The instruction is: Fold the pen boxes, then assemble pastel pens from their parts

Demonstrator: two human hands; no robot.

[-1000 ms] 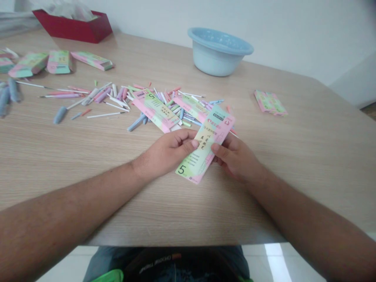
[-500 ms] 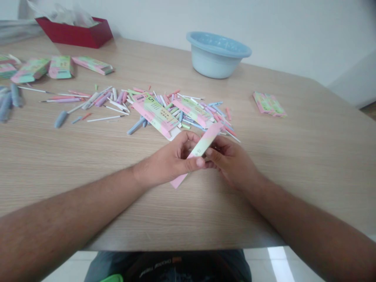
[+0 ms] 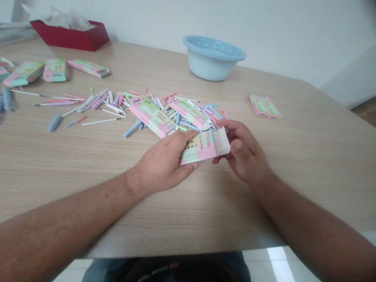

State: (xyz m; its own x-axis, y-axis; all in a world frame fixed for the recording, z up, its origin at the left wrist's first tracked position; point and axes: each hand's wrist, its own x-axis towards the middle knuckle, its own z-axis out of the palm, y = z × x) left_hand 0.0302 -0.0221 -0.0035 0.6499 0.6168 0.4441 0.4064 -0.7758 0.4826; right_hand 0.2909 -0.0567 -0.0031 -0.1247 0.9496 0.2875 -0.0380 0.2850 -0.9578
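A small pink and green box was gripped by the left hand, with the thumb below and the fingers over the top, above the near part of the wooden table. Its white flap was turned out to the right. The right hand was held curled around that end, but whether the flap was pinched could not be told. Just beyond, a heap of colored pen parts was spread out, with two flat boxes laid on it. Farther back, a small pack was seen at the right, and more boxes were lined up at the left. Farthest off, a blue basin and a red holder were set near the wall.
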